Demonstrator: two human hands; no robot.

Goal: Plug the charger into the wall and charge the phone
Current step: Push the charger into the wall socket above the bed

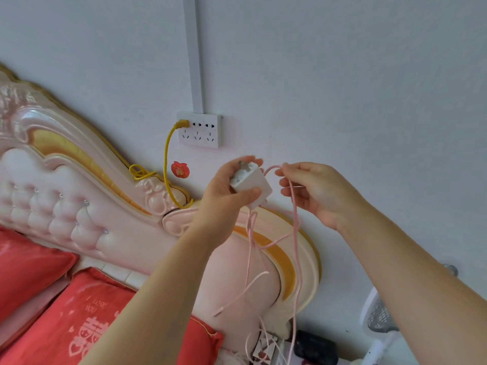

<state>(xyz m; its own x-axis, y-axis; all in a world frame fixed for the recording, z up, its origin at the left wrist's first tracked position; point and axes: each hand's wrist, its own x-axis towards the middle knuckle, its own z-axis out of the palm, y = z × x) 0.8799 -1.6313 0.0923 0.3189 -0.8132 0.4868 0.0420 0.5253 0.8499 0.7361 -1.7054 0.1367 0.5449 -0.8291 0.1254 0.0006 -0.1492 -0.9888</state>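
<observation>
My left hand grips a white charger block, its metal prongs pointing up towards the wall. A pink cable runs from the block, loops up, and is pinched between the fingers of my right hand, then hangs down in several strands. The white wall socket strip is mounted above and left of the charger, with a yellow plug in its left outlet and the other outlets free. A dark object that may be the phone lies low down near the cable's end.
A pink and gold padded headboard fills the left and runs under my hands. Red pillows lie at the lower left. A yellow cord hangs from the socket. A red sticker is on the wall. A white mesh racket stands at right.
</observation>
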